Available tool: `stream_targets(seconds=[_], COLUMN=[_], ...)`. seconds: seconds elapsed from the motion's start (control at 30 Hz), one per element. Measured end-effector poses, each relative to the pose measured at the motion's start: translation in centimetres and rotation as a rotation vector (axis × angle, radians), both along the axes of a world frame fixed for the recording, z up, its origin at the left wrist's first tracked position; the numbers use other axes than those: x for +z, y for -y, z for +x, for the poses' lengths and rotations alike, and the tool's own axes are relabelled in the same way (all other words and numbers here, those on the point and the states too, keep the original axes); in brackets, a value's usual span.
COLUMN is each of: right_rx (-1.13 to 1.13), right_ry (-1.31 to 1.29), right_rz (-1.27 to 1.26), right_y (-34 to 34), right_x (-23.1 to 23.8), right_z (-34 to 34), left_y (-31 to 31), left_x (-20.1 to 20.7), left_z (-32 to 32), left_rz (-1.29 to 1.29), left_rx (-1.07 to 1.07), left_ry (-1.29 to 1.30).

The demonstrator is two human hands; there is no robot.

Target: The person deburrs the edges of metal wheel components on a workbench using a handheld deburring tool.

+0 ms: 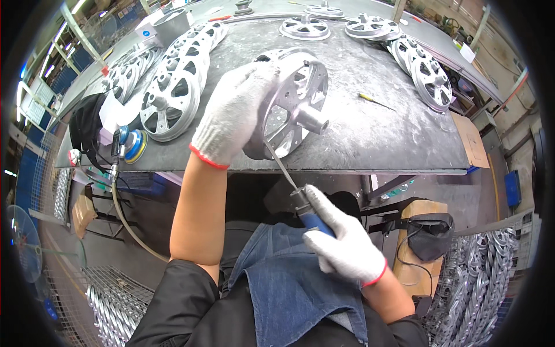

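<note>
My left hand (231, 110), in a white knitted glove with a red cuff, is closed round the rim of a spoked metal wheel (315, 120). The wheel stands tilted on edge near the front of the table, its hub stub pointing right. In my right hand (347, 243), gloved the same way, is a blue-handled file (315, 223), gripped by its handle. Its thin grey shaft slants up to the left, and the tip reaches the wheel's lower rim; whether it touches or passes into an opening I cannot tell.
More wheels (167, 110) stand in leaning rows on the table's left, with others (429, 81) at right and back. A sander with a blue-yellow disc (137, 146) rests at the left edge, its hose hanging down. A yellow-handled pointed tool (376, 102) lies right of the wheel.
</note>
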State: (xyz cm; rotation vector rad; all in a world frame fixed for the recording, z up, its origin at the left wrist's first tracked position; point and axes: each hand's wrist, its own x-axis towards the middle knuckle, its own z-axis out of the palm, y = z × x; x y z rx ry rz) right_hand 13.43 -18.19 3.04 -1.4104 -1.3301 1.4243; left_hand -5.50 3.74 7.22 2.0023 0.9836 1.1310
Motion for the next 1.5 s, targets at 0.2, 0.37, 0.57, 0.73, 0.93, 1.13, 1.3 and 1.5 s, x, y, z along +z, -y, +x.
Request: stream_targets(seconds=[0.2,0.37,0.57,0.73,0.93,1.13,1.3,1.5], right_rx=[-0.016,-0.025,-0.107,-0.076,-0.037,-0.061,-0.096,0.039], right_ry=[0.270,0.833,1.122,1.120,1.115,1.141,1.217,0.918], right_rz=[0.522,0.398,0.588,0.487,0.451,0.417,0.371,0.232], right_y=[-2.4,-3.6,-2.8,-1.5,-1.1,-1.5,-2.6,0.0], right_x=[-2.8,-1.6,-1.8,-1.0,-0.1,0.1,0.3,-1.9], right_z=[3.3,2.3,1.8,3.1,3.6,3.2,3.0,0.8], left_y=[-1.9,-2.0,-4.4,-3.2,-3.5,-3.0,-3.3,-1.8], left_x=[-4.0,-1.8,-0.1,3.7,5.9,6.5,4.2,1.5], left_z=[0.7,-0.5,2.4,6.2,7.5,7.0,5.9,4.8], left_rz=[-0.361,-0.327,0.472,0.101,-0.092,-0.013,0.042,0.127], left_rx=[-0.206,-0.239,0.045,-0.052,-0.031,0.027,0.052,0.040], left_ry=[0.826,0.768,-0.129,-0.340,-0.417,-0.446,-0.339,-0.135])
